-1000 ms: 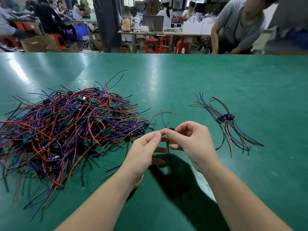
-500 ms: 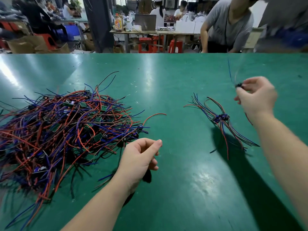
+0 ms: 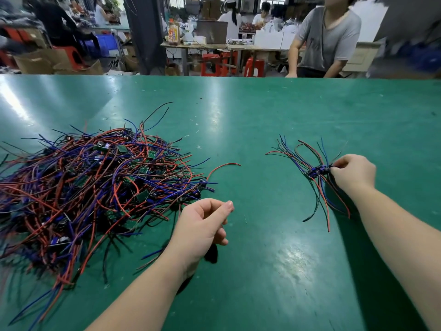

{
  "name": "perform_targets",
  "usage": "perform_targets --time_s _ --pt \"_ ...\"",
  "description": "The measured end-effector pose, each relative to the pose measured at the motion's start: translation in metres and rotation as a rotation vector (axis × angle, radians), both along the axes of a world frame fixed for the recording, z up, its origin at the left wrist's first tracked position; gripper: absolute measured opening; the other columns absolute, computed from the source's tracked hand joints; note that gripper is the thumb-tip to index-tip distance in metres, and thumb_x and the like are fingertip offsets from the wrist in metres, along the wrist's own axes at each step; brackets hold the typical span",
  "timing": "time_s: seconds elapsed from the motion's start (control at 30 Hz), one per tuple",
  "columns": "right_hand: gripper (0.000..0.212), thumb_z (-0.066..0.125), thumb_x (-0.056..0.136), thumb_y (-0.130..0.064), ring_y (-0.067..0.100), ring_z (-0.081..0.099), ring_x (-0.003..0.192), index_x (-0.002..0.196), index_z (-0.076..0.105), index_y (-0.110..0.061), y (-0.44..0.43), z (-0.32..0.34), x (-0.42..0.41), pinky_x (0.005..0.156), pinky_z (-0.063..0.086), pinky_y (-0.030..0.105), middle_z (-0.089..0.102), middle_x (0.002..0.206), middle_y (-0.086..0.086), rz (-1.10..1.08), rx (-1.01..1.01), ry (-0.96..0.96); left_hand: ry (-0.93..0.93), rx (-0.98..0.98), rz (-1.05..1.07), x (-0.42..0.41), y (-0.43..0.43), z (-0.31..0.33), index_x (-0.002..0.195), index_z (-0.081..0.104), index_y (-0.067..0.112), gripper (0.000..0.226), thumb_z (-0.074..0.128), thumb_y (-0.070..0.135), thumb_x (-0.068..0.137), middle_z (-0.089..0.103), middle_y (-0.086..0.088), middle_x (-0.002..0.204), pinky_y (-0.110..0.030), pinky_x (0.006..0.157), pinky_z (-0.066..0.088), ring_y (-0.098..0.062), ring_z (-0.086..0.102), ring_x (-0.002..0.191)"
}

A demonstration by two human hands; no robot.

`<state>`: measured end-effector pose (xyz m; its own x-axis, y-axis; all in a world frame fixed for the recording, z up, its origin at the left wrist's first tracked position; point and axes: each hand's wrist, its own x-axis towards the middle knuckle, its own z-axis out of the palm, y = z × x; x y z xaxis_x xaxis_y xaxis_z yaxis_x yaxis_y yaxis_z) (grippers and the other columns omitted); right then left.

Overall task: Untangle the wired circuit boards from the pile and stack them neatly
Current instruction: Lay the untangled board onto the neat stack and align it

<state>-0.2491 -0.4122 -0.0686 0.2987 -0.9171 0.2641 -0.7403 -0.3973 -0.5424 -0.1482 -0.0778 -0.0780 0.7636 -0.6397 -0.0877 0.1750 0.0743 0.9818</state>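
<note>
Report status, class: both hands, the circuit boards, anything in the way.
Left hand idle, loosely curled, holding nothing, beside the pile. Right hand pinching the small stack at its boards. Pile tangled; one red wire arcs toward the stack, short of it.

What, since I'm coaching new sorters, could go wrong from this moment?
The right hand pinches the small stack at its boards; a careless release could skew them or cross the splayed wires. The left hand hangs empty beside the pile, whose wires loop over one another; a pull there may drag several boards along.
</note>
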Motion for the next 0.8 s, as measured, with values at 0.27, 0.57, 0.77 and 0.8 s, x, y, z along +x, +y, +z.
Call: perform_targets --time_s 0.27,0.57,0.77,0.8 --pt "0.021 0.058 0.082 -0.004 0.030 0.058 0.098 0.092 0.072 -0.014 0.002 0.004 0.000 0.080 0.044 0.028 0.071 0.096 0.011 0.048 0.037 0.050 0.011 0.008 -0.020 0.002 0.000 -0.001 0.077 0.064 0.006 0.014 0.067 0.016 0.086 0.050 0.004 0.053 -0.021 0.041 0.044 -0.007 0.045 0.040" --pt "0.045 0.068 0.078 -0.053 0.028 0.058 0.084 0.078 0.068 -0.008 0.014 0.011 0.000 0.071 0.050 0.035 0.067 0.078 0.010 0.134 0.014 0.188 0.034 0.014 -0.035 0.001 0.001 0.001 0.076 0.066 0.007 0.015 0.063 0.015 0.089 0.051 0.004 0.054 -0.021 0.041 0.044 -0.007 0.045 0.041" --pt "0.040 0.069 0.080 -0.045 0.031 0.058 0.076 0.068 0.069 -0.006 0.024 0.013 0.006 0.066 0.052 0.036 0.066 0.070 0.015 0.134 -0.033 0.215 0.046 0.026 -0.034 0.001 0.001 0.003 0.077 0.067 0.007 0.016 0.062 0.014 0.090 0.051 0.003 0.055 -0.021 0.041 0.045 -0.007 0.045 0.041" --pt "0.039 0.068 0.081 -0.044 0.031 0.057 0.076 0.068 0.069 -0.007 0.025 0.013 0.007 0.065 0.050 0.035 0.066 0.071 0.015 0.126 -0.017 0.221 0.048 0.027 -0.036 0.000 0.001 0.004 0.077 0.067 0.007 0.016 0.062 0.015 0.090 0.051 0.003 0.055 -0.021 0.041 0.045 -0.007 0.045 0.041"
